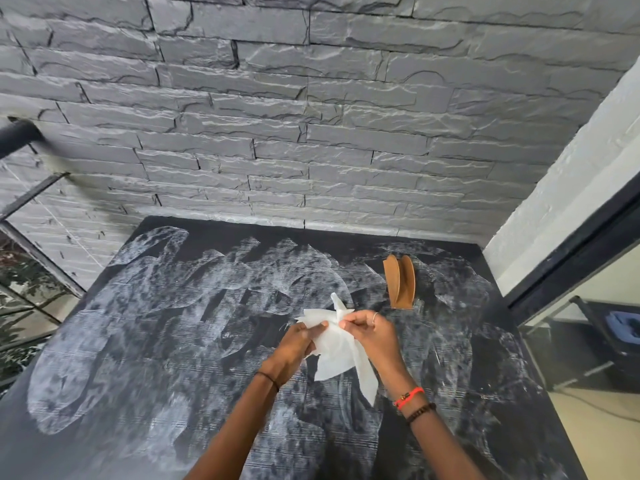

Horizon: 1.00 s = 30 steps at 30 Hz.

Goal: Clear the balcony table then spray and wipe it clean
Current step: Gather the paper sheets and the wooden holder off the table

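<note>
Both hands meet w/ a white paper tissue (337, 355) held between them. Left hand (298, 344) pinches its left edge, fingers curled tight on the sheet. Right hand (370, 332) pinches the top-right part, thumb & forefinger closed on it. Tissue is crumpled: one twisted tip sticks up above the grip, a long corner hangs below it by the right wrist. Black table (138, 341) lies under the grip, white smeary streaks all round. Brown wooden napkin holder (400, 282) stands just beyond & right of the right hand, apart from it. Grey stone wall (311, 116) is farther past that.
</note>
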{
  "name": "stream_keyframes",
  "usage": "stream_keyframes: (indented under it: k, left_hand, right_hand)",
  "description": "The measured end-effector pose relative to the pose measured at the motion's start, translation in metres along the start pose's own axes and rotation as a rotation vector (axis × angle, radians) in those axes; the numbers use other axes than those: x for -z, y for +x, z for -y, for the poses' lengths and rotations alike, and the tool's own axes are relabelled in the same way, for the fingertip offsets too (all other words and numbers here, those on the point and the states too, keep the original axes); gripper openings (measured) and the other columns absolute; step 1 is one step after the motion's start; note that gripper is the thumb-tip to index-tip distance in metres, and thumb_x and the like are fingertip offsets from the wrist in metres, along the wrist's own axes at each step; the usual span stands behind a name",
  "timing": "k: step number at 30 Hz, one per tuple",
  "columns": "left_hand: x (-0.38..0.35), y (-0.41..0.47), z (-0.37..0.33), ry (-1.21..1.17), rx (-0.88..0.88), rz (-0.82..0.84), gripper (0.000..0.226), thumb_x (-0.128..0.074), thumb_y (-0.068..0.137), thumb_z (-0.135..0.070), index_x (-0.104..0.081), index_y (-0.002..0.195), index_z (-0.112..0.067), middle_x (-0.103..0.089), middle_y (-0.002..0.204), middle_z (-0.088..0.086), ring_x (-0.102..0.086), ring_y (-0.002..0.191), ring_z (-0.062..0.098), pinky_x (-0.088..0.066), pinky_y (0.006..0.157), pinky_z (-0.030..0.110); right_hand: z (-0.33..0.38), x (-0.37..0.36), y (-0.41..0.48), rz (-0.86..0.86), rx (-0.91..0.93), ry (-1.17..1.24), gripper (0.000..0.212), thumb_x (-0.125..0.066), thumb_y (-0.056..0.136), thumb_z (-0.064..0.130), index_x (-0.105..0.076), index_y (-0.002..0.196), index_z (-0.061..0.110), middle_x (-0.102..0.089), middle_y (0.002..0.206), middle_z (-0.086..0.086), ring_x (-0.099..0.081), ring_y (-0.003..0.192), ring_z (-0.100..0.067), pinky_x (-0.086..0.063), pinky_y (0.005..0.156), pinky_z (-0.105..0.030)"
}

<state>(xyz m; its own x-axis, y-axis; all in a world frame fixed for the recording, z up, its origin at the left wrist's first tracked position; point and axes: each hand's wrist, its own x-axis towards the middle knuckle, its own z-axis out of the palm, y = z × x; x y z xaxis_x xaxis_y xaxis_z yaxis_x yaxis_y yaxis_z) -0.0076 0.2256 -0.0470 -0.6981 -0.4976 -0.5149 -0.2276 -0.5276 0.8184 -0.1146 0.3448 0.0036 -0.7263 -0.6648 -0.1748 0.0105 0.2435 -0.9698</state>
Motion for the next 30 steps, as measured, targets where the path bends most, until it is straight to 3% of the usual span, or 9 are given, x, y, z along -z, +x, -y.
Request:
stream_keyframes:
  k: [4,7,10,14,17,18,21,27,30]
  left_hand:
    - [0.005,-0.001,-0.004,-0.011,-0.006,-0.044,0.014,-0.07,0.086,-0.018,-0.07,0.093,-0.006,-0.068,0.087,0.012,-0.061,0.075,0.022,-0.049,0.064,0.027]
    - [0.014,0.004,-0.002,0.082,-0.022,-0.041,0.02,-0.068,0.075,-0.025,-0.062,0.077,-0.006,-0.051,0.074,0.015,-0.039,0.066,0.025,-0.03,0.055,0.028]
    - [0.015,0.0,-0.006,0.144,-0.012,-0.034,0.022,-0.065,0.075,-0.025,-0.059,0.076,-0.003,-0.048,0.074,0.018,-0.039,0.063,0.025,-0.028,0.055,0.03]
    - [0.011,-0.008,-0.012,0.09,0.006,0.016,0.031,-0.07,0.081,-0.026,-0.064,0.073,0.003,-0.056,0.074,0.015,-0.046,0.068,0.023,-0.033,0.067,0.032]
    - [0.01,-0.009,-0.014,0.083,0.027,0.04,0.036,-0.066,0.084,-0.022,-0.062,0.05,-0.012,-0.05,0.05,0.005,-0.043,0.052,0.017,-0.031,0.059,0.027]
    - [0.01,-0.007,-0.011,0.072,0.04,0.049,0.031,-0.073,0.078,-0.031,-0.063,0.06,-0.008,-0.052,0.058,0.012,-0.043,0.057,0.021,-0.032,0.06,0.029]
    - [0.013,0.001,-0.002,-0.025,0.019,0.061,0.067,-0.081,0.064,-0.055,-0.064,0.101,-0.003,-0.052,0.098,0.02,-0.043,0.085,0.031,-0.035,0.074,0.039]
    - [0.0,-0.011,-0.015,0.02,-0.016,0.065,0.031,-0.073,0.083,-0.025,-0.071,0.102,-0.001,-0.072,0.109,0.018,-0.069,0.093,0.025,-0.055,0.084,0.035]
    - [0.001,-0.007,-0.014,-0.007,-0.03,0.033,0.016,-0.072,0.083,-0.019,-0.075,0.093,-0.006,-0.072,0.106,0.019,-0.067,0.095,0.029,-0.05,0.091,0.046]
  right_hand:
    - [0.015,0.004,-0.001,0.102,-0.055,0.191,0.011,-0.072,0.077,0.001,-0.064,0.084,0.003,-0.066,0.076,-0.004,-0.061,0.07,-0.009,-0.048,0.064,-0.017]
    - [0.029,0.011,-0.003,0.307,-0.193,0.502,0.029,-0.067,0.077,-0.005,-0.061,0.104,0.004,-0.066,0.081,-0.009,-0.064,0.077,-0.017,-0.055,0.069,-0.026]
    - [0.033,0.017,0.001,0.323,-0.217,0.496,0.035,-0.067,0.076,-0.006,-0.06,0.109,0.003,-0.068,0.084,-0.012,-0.068,0.078,-0.017,-0.057,0.069,-0.027]
    - [0.024,0.02,0.011,0.189,-0.213,0.367,0.015,-0.067,0.079,-0.004,-0.061,0.091,0.002,-0.069,0.083,-0.01,-0.068,0.074,-0.015,-0.057,0.064,-0.027]
    - [0.013,0.022,0.021,0.083,-0.22,0.228,0.011,-0.07,0.079,0.001,-0.062,0.083,0.008,-0.068,0.078,-0.008,-0.064,0.071,-0.018,-0.052,0.062,-0.03]
    - [0.01,0.023,0.024,0.047,-0.219,0.174,0.01,-0.07,0.08,0.003,-0.063,0.08,0.01,-0.068,0.076,-0.007,-0.063,0.068,-0.018,-0.053,0.06,-0.03]
    - [0.005,0.022,0.027,-0.031,-0.183,0.084,0.007,-0.069,0.082,0.007,-0.065,0.079,0.011,-0.069,0.075,-0.008,-0.063,0.064,-0.018,-0.055,0.057,-0.031]
    - [-0.004,0.02,0.03,-0.073,-0.174,0.049,0.002,-0.067,0.085,0.016,-0.068,0.083,0.015,-0.072,0.085,-0.007,-0.069,0.081,-0.023,-0.058,0.074,-0.042]
    - [-0.003,0.022,0.028,-0.069,-0.173,0.087,0.002,-0.065,0.087,0.015,-0.065,0.086,0.013,-0.071,0.085,-0.008,-0.069,0.078,-0.023,-0.058,0.071,-0.037]
